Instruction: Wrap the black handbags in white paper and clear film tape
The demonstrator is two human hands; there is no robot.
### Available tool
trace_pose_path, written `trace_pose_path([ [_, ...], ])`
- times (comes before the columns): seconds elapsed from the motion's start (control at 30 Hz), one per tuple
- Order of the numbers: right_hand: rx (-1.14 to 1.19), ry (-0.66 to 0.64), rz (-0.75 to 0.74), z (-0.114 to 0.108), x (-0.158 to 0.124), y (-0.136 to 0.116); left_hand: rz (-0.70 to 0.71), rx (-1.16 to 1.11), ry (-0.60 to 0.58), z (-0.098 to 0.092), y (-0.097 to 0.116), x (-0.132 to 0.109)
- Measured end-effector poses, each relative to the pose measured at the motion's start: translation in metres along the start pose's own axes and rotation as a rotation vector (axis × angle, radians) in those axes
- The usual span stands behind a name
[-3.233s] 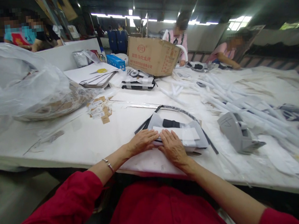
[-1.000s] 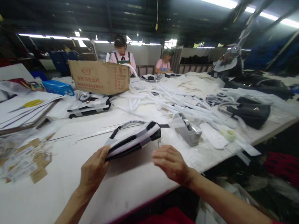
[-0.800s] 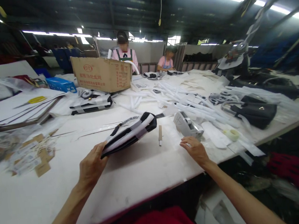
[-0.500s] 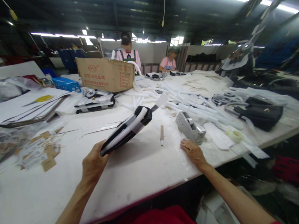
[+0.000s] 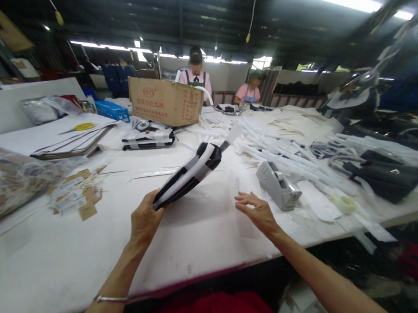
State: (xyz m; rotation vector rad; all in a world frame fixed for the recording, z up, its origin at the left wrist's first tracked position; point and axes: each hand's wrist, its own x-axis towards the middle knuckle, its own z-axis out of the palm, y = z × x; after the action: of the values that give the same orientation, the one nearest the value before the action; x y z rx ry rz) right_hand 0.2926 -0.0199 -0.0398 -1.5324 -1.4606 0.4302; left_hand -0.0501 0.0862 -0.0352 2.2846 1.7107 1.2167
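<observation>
My left hand [image 5: 146, 218] is closed round the lower end of a black bag [image 5: 177, 190], holding it tilted above the table. White padding strips [image 5: 191, 170] run along the bag, with bands of tape across them. A pale loose flap [image 5: 232, 136] sticks out past its far end. My right hand [image 5: 259, 215] is off the table surface, left of a grey tape dispenser [image 5: 278, 185]. Its thumb and forefinger come together at a faint see-through strip [image 5: 234, 181], which looks like clear tape. The other fingers are slightly spread.
A cardboard box [image 5: 164, 102] stands at the back, with co-workers behind it. Yellow scissors [image 5: 81, 127] lie on stacked sheets at left, near scattered tags [image 5: 85, 195]. White strips [image 5: 284, 150], a tape roll [image 5: 344, 204] and a black bag [image 5: 391, 173] lie at right.
My right hand has left the tape dispenser and moved leftward, with a see-through strip now at its fingertips. The small brown-and-white piece no longer shows. My left hand still holds the bag.
</observation>
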Motion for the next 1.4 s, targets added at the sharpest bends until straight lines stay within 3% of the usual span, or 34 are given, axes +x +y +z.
trace_pose_path([
  [0.13, 0.059, -0.460, 0.008, 0.029, -0.031, -0.008, -0.033, -0.032, 0.004, 0.000, -0.001, -0.001],
  [0.17, 0.055, -0.524, -0.007, 0.032, -0.035, -0.007, -0.040, -0.038, 0.005, -0.001, -0.001, -0.002],
  [0.2, 0.035, -0.531, -0.022, 0.032, -0.034, -0.005, -0.047, -0.042, 0.004, -0.001, -0.001, -0.002],
  [0.27, -0.080, -0.409, -0.054, 0.031, -0.024, 0.001, -0.063, -0.045, -0.002, -0.001, 0.000, -0.003],
  [0.37, -0.406, -0.259, -0.062, 0.040, 0.003, 0.010, -0.096, -0.046, -0.013, -0.001, 0.001, -0.004],
  [0.47, -0.639, -0.340, -0.008, 0.072, 0.029, 0.014, -0.109, -0.062, -0.016, -0.002, 0.003, -0.004],
  [0.53, -0.662, -0.391, -0.025, 0.102, 0.042, 0.009, -0.111, -0.075, -0.013, -0.002, 0.004, -0.004],
  [0.63, -0.555, -0.472, -0.198, 0.144, 0.064, -0.007, -0.112, -0.091, -0.011, -0.002, 0.004, -0.004],
  [0.73, -0.421, -0.574, -0.423, 0.162, 0.081, -0.024, -0.116, -0.106, -0.018, -0.003, 0.005, -0.004],
  [0.77, -0.390, -0.571, -0.453, 0.160, 0.084, -0.027, -0.121, -0.107, -0.019, -0.003, 0.005, -0.004],
  [0.83, -0.350, -0.475, -0.373, 0.146, 0.078, -0.028, -0.135, -0.108, -0.017, -0.004, 0.004, -0.004],
  [0.93, -0.337, -0.335, -0.187, 0.108, 0.039, -0.020, -0.145, -0.112, -0.015, -0.003, 0.001, -0.007],
  [1.07, -0.383, -0.514, -0.454, 0.071, -0.044, -0.017, -0.048, -0.074, 0.007, 0.004, -0.002, -0.014],
  [1.2, -0.452, -0.573, -0.430, 0.069, -0.100, -0.041, 0.252, 0.054, 0.042, 0.014, 0.005, -0.029],
  [1.27, -0.394, -0.720, -0.380, 0.066, -0.104, -0.062, 0.432, 0.106, 0.046, 0.019, 0.009, -0.038],
  [1.33, -0.260, -0.852, -0.287, 0.056, -0.090, -0.087, 0.564, 0.132, 0.045, 0.023, 0.013, -0.047],
  [1.4, -0.126, -0.824, -0.169, 0.045, -0.057, -0.109, 0.622, 0.150, 0.053, 0.025, 0.015, -0.053],
])
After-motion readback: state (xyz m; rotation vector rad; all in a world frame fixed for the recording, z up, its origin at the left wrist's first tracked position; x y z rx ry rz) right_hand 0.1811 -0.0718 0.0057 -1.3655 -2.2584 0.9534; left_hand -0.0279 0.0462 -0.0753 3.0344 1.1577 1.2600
